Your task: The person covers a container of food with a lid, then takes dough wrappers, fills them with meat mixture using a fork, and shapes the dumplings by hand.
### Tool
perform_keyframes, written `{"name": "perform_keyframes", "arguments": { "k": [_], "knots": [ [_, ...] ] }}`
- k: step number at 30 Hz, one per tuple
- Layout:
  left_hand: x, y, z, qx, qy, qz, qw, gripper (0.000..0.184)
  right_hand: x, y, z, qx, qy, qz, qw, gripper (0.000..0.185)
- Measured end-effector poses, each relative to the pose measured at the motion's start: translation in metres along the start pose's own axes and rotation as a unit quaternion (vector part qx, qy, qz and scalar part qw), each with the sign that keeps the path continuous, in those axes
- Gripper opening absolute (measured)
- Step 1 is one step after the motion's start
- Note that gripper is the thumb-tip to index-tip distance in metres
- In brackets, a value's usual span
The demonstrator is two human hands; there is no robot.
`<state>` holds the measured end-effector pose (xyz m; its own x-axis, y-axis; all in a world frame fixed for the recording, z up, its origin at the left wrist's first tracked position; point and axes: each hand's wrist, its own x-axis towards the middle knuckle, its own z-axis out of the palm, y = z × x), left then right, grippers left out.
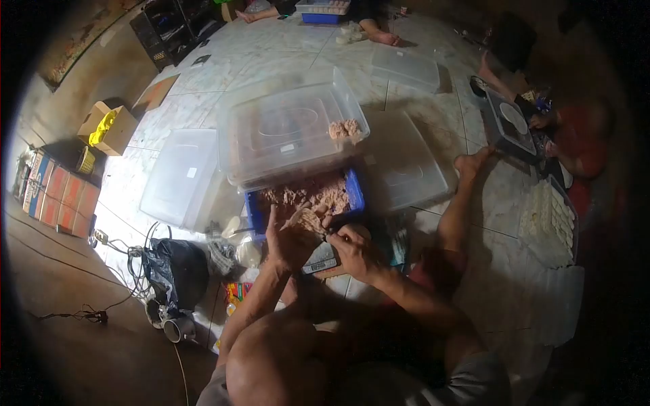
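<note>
A blue container (358,196) holds a pinkish, lumpy mixture (284,196). Over its near edge, my left hand (290,243) is cupped palm up under a flattened piece of pale mixture (309,220). Close to that piece's right side, my right hand (357,252) has its fingers bent together; what they hold, if anything, is too small to name. Behind the blue container rests a large clear plastic box (271,125) with a small clump of mixture (344,130) at its right corner. A grey device like a scale (321,260) sits below my hands, partly covered.
Clear lids lie left (177,176) and right (406,162) on the tiled floor. A black bag (175,271) and cables are at the left. A person in red (583,139) sits at the right near a tray of pale pieces (550,220). Other people's legs show at the back.
</note>
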<state>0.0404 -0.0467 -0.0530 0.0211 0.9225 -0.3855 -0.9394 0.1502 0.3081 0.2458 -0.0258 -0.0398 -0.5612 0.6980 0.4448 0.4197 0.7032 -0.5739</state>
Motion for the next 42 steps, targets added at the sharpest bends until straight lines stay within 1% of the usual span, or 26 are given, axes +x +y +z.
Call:
{"name": "perform_keyframes", "arguments": {
  "k": [3, 4, 5, 6, 7, 9, 11, 12, 15, 16, 17, 18, 19, 21, 22, 25, 27, 28, 30, 32, 35, 36, 37, 39, 41, 42],
  "knots": [
    [0.025, 0.008, -0.040, -0.165, -0.309, -0.180, 0.919, 0.072, -0.002, 0.008, -0.012, -0.007, -0.021, -0.022, 1.000, 0.009],
    [0.011, 0.005, -0.011, -0.036, -0.122, -0.086, 0.988, 0.069, -0.004, 0.004, -0.019, 0.108, 0.005, 0.074, 0.991, 0.010],
    [-0.001, 0.000, 0.003, 0.096, 0.076, 0.008, 0.992, 0.067, -0.009, 0.008, -0.018, 0.201, -0.004, 0.161, 0.966, 0.013],
    [0.005, 0.003, -0.016, 0.125, 0.011, -0.019, 0.992, 0.063, -0.015, 0.011, -0.017, 0.288, 0.004, 0.248, 0.925, 0.017],
    [0.003, 0.000, -0.008, 0.127, 0.007, -0.020, 0.992, 0.063, -0.013, 0.015, -0.009, 0.286, 0.008, 0.247, 0.926, 0.017],
    [-0.007, -0.009, 0.010, 0.259, -0.002, -0.020, 0.966, 0.063, -0.008, 0.026, 0.011, 0.391, -0.038, 0.349, 0.851, 0.015],
    [-0.017, -0.003, 0.018, 0.338, -0.048, -0.044, 0.939, 0.066, -0.018, 0.048, 0.036, 0.396, -0.038, 0.344, 0.850, 0.036],
    [-0.020, 0.002, 0.019, 0.086, -0.108, -0.114, 0.984, 0.071, -0.001, 0.032, 0.018, 0.445, -0.075, 0.322, 0.832, 0.035],
    [-0.023, 0.028, 0.029, 0.291, -0.115, -0.139, 0.940, 0.062, 0.037, -0.013, -0.037, 0.552, -0.143, 0.256, 0.781, 0.031],
    [-0.023, 0.025, 0.016, 0.487, -0.194, -0.009, 0.852, 0.059, 0.043, -0.012, -0.038, 0.523, -0.141, 0.218, 0.812, 0.030],
    [-0.013, 0.022, -0.002, 0.650, -0.262, 0.123, 0.703, 0.058, 0.049, -0.012, -0.037, 0.524, -0.142, 0.214, 0.812, 0.030],
    [0.004, 0.018, -0.026, 0.757, -0.250, 0.162, 0.581, 0.058, 0.053, -0.013, -0.035, 0.446, -0.117, 0.201, 0.864, 0.031],
    [-0.011, 0.009, 0.003, 0.614, -0.236, 0.145, 0.739, 0.053, 0.055, -0.013, -0.032, 0.365, -0.090, 0.186, 0.908, 0.032],
    [-0.017, 0.010, 0.027, 0.668, -0.157, 0.154, 0.711, 0.044, 0.044, 0.012, -0.018, 0.341, -0.106, 0.202, 0.912, 0.032],
    [-0.014, 0.011, 0.027, 0.666, -0.154, 0.157, 0.713, 0.044, 0.036, 0.016, -0.011, 0.330, 0.002, 0.161, 0.930, 0.030],
    [-0.014, 0.011, 0.022, 0.604, -0.124, 0.247, 0.747, 0.033, 0.006, 0.008, -0.005, 0.558, 0.100, 0.276, 0.776, 0.024],
    [-0.014, 0.011, 0.023, 0.564, -0.060, 0.220, 0.794, 0.024, -0.025, 0.027, 0.013, 0.465, 0.011, 0.292, 0.836, 0.027],
    [-0.013, 0.012, 0.025, 0.542, -0.030, 0.208, 0.814, 0.019, -0.029, 0.017, 0.012, 0.485, -0.003, 0.312, 0.817, 0.027],
    [-0.013, 0.013, 0.027, 0.524, -0.040, 0.214, 0.824, 0.022, -0.034, 0.004, 0.012, 0.557, -0.026, 0.345, 0.755, 0.023],
    [-0.014, 0.012, 0.026, 0.506, -0.049, 0.221, 0.832, 0.024, -0.030, 0.002, 0.014, 0.538, -0.024, 0.312, 0.782, 0.022],
    [-0.015, 0.003, 0.024, 0.660, -0.042, 0.290, 0.692, 0.046, -0.038, 0.030, 0.049, 0.491, -0.006, 0.215, 0.844, 0.019],
    [-0.017, 0.007, 0.025, 0.748, -0.057, 0.298, 0.590, 0.047, -0.033, 0.028, 0.052, 0.266, 0.120, 0.089, 0.952, 0.016],
    [-0.013, 0.005, 0.019, 0.748, -0.056, 0.297, 0.591, 0.047, -0.030, 0.026, 0.052, 0.017, 0.234, -0.048, 0.971, 0.014],
    [0.002, 0.004, 0.001, 0.606, -0.012, 0.244, 0.757, 0.047, -0.021, 0.021, 0.014, -0.047, 0.152, -0.067, 0.985, 0.014],
    [-0.012, 0.010, 0.019, 0.599, -0.042, 0.248, 0.760, 0.046, -0.020, 0.012, 0.002, 0.231, 0.078, 0.171, 0.955, 0.018],
    [-0.021, 0.013, 0.033, 0.593, -0.076, 0.252, 0.761, 0.045, -0.029, 0.031, 0.017, 0.327, 0.075, 0.145, 0.931, 0.020]
  ]
}}
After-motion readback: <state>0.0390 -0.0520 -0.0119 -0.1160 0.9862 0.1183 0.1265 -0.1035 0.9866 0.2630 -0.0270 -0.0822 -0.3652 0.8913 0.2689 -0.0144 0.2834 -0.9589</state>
